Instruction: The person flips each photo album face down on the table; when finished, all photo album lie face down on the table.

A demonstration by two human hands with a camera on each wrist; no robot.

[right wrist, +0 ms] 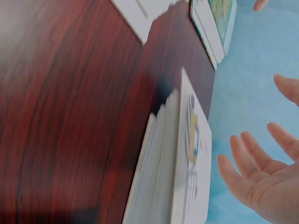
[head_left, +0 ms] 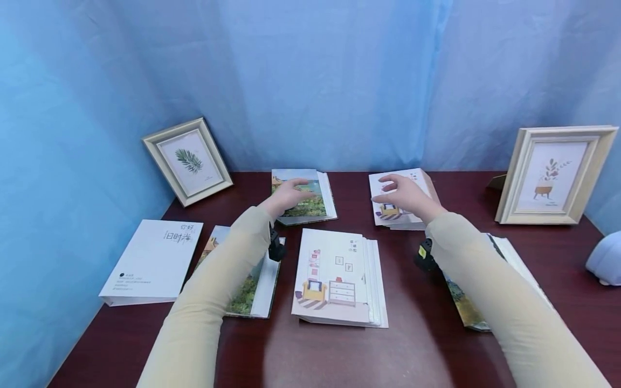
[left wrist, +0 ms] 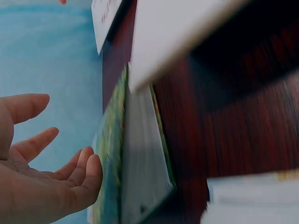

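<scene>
My left hand [head_left: 289, 197] hovers over a landscape-covered album [head_left: 324, 186] at the back of the table, fingers loosely bent and holding nothing. In the left wrist view, the fingertips come close beside that album's green cover [left wrist: 111, 149]. Over a white album with a cartoon room on it [head_left: 419, 177] hangs my right hand [head_left: 406, 195], fingers spread and palm bare. The right wrist view shows this hand above the white cover [right wrist: 198, 186], whose thick pages face the camera. Between my forearms lies another white album [head_left: 335, 280] with a yellow armchair picture.
A white book [head_left: 150, 258] lies at the left, beside a landscape album [head_left: 247, 296] partly under my left sleeve. Another album [head_left: 466, 304] is partly hidden by my right sleeve. Picture frames stand at the back left [head_left: 189, 161] and right [head_left: 553, 175]. A pale blue object [head_left: 606, 260] sits at the right edge.
</scene>
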